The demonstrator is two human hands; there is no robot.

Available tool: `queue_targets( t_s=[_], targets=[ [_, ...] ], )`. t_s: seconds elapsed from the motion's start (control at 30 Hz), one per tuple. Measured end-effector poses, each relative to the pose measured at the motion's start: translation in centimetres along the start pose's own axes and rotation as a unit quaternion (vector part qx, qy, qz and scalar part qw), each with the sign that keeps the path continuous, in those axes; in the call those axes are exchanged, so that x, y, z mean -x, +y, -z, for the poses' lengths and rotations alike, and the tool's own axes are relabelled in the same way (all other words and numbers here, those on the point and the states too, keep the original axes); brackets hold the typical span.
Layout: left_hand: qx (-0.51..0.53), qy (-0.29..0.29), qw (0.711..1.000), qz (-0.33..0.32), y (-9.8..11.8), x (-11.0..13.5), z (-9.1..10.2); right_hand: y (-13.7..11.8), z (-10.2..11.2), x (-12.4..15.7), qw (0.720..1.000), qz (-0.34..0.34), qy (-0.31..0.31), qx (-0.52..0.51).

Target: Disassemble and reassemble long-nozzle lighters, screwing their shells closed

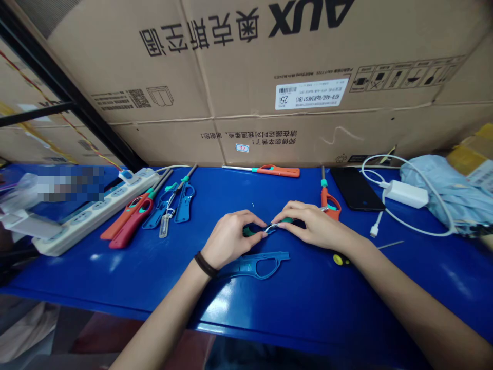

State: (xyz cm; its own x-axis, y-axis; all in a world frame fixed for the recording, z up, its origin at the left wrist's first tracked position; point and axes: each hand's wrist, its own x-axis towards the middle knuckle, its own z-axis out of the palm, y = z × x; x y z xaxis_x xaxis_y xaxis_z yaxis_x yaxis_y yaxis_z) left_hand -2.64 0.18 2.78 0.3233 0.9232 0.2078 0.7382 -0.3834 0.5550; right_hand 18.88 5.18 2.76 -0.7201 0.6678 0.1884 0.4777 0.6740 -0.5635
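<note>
Forearms (389,288) reach; left hand (229,240), right hand (314,225) pinch green lighter parts (287,221).

Single view, head camera: worn on person's head, looking forward and down over near edge of blue table (246,295). Close range. Left hand (229,239) and right hand (318,226) near frame centre, forearms entering from bottom. Far table edge above hands; cardboard box (246,67) behind it fills upper frame.
</note>
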Motion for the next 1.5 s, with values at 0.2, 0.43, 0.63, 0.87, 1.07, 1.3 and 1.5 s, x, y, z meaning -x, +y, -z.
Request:
queue_targets(
  t_s=[0.2, 0.43, 0.63, 0.87, 1.07, 1.3, 1.5],
  targets=[
    [-0.006, 0.023, 1.0, -0.009, 0.3, -0.1, -0.6, -0.3, 0.1, 0.1, 1.0, 0.004, 0.015, 0.011],
    [-0.03, 0.035, 0.999, -0.015, 0.6, -0.3, -0.8, -0.2, -0.1, 0.0, 1.0, 0.008, 0.005, -0.005],
    [-0.025, 0.016, 0.999, -0.024, 0.5, -0.3, -0.7, 0.0, -0.1, 0.1, 1.0, 0.002, -0.004, -0.011],
    [0.004, 0.002, 1.0, -0.028, 0.0, -0.2, -0.6, 0.2, -0.1, 0.0, 1.0, 0.004, -0.012, -0.003],
    [-0.047, 0.0, 0.999, -0.021, 0.2, -0.1, -0.2, 0.2, -0.1, 0.1, 1.0, 0.003, -0.008, 0.017],
    [-0.028, -0.019, 0.999, -0.015, -0.6, 0.0, 0.5, 0.2, -0.2, 0.2, 1.0, -0.002, -0.006, 0.022],
    [0.012, -0.018, 1.0, -0.011, -0.8, 0.0, 0.2, 0.3, -0.6, 0.0, 1.0, 0.007, -0.009, 0.003]
  ],
)
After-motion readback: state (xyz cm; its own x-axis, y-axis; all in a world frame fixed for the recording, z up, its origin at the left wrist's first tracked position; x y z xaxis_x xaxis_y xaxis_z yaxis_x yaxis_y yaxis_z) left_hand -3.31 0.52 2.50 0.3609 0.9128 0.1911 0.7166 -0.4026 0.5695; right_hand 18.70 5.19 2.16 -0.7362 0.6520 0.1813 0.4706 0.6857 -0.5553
